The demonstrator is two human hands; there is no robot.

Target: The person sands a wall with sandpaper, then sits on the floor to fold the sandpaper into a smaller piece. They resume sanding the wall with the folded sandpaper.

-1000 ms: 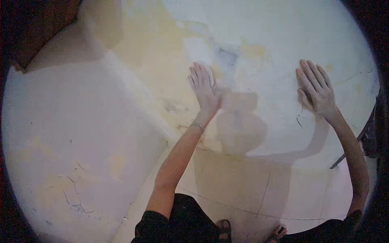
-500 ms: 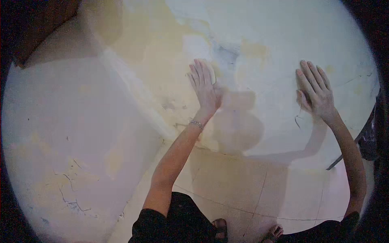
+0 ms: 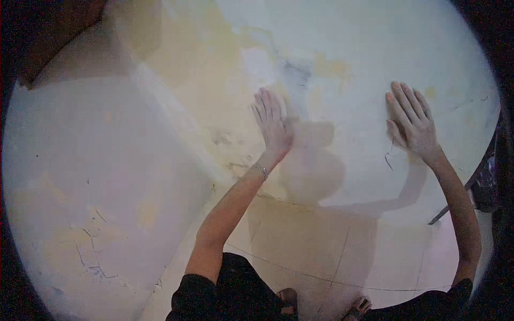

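Observation:
My left hand (image 3: pixel 274 123), with a silvery bracelet on its wrist, presses on the patchy white and yellowish wall (image 3: pixel 353 96). Its fingers point up, nearly straight. Along their right side shows the edge of a pale, round-edged flat piece (image 3: pixel 283 107), pinned under the hand; its kind I cannot make out. To the right, my right hand (image 3: pixel 413 120) rests flat against the same wall, fingers stretched, thumb out, holding nothing. A thin dark curved mark (image 3: pixel 388 160) is on the wall below that thumb.
A second wall (image 3: pixel 118 160) meets this one at a corner on the left, with cracked, flaking paint low down. Brown wood (image 3: pixel 59 32) juts in at the upper left. Below are floor tiles (image 3: pixel 310 246) and my sandalled feet. A dark object (image 3: pixel 484 187) stands at the right edge.
My left hand has slid a short way down the wall with the pale piece. The right hand stays flat in place, while the whole view has shifted slightly.

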